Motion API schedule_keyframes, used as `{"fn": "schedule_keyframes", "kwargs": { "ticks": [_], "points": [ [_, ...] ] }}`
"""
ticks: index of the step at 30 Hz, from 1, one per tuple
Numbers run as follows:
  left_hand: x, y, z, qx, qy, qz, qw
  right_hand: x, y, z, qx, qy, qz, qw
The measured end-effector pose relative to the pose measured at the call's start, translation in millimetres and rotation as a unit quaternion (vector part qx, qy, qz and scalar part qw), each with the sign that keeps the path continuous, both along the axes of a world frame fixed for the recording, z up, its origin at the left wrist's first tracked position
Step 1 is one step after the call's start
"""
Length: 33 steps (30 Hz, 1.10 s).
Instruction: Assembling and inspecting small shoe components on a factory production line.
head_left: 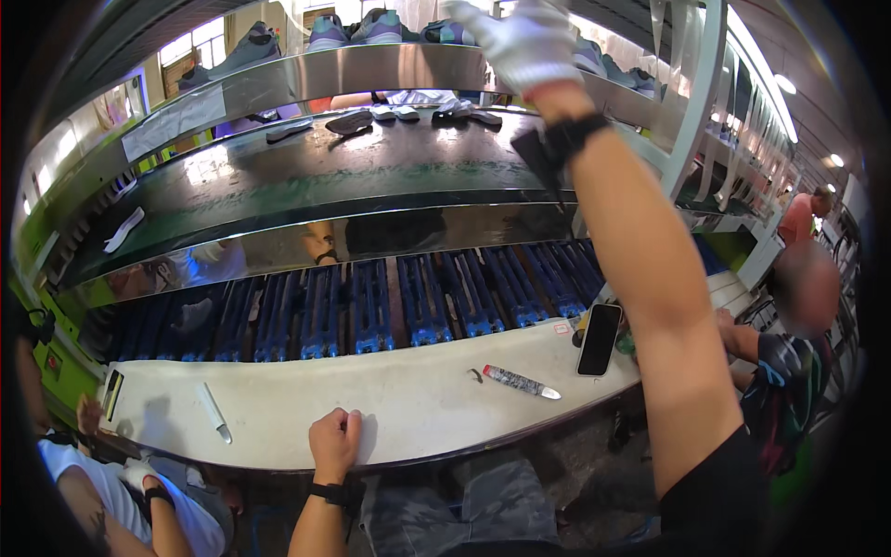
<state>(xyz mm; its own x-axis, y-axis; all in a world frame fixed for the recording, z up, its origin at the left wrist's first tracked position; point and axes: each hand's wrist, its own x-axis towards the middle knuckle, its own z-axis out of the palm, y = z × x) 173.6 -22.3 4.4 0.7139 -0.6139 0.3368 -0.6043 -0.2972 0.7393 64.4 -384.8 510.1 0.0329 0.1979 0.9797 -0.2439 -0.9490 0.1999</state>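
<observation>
We seem to be reaching: our blurred right hand [524, 42] is up by the shoes [379, 30] on the shelf [390, 74], grip unclear; our left hand [334, 442] is curled on the table [418, 408]. Taking one would call for a steady grasp.

A phone [600, 341] with a dark screen lay toward the right end of a pale table [269, 395]. To its left was a marker [522, 382] with a red end and a white tip; farther left lay a tool [214, 414] with a white handle. Behind the table ran a row of blue racks [371, 306]. Above these, a dark belt [306, 167] carried loose soles [349, 123], with a white sole [124, 229] lying apart near its left end. A sheet of paper [174, 123] hung at the upper left, near a window [193, 48]. A person [796, 367] in a dark patterned shirt was at the right, and another person [209, 524] in white at the lower left.
</observation>
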Motion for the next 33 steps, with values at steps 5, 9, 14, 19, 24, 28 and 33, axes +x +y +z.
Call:
{"fn": "schedule_keyframes", "kwargs": {
  "ticks": [5, 9, 14, 19, 24, 28, 33],
  "points": [
    [-1.6, 13.5, -5.8, 0.019, -0.102, 0.013, 0.994, 67.9, -1.5, -33.6, 0.174, 0.331, -0.151, 0.915],
    [-4.5, 23.0, -4.0, 0.062, -0.101, 0.010, 0.993, 65.9, -18.1, -136.1, 0.105, 0.363, -0.110, 0.919],
    [-11.2, -1.3, 8.7, 0.050, -0.110, -0.019, 0.992, 28.5, -63.3, -198.2, 0.400, 0.289, -0.091, 0.865],
    [-12.6, 6.8, 16.0, 0.072, -0.139, -0.024, 0.987, 35.0, -27.7, -178.4, 0.417, 0.402, -0.150, 0.801],
    [-19.8, 13.3, 8.1, 0.088, -0.148, 0.012, 0.985, 44.6, -26.2, -185.6, 0.399, 0.393, -0.167, 0.811],
    [-23.1, 8.0, 7.9, 0.099, -0.153, 0.007, 0.983, 28.8, -22.3, -178.5, 0.438, 0.394, -0.168, 0.791],
    [-21.0, 10.4, 13.3, 0.105, -0.146, 0.000, 0.984, 32.4, -22.9, -181.4, 0.414, 0.406, -0.181, 0.794]
  ]
}}
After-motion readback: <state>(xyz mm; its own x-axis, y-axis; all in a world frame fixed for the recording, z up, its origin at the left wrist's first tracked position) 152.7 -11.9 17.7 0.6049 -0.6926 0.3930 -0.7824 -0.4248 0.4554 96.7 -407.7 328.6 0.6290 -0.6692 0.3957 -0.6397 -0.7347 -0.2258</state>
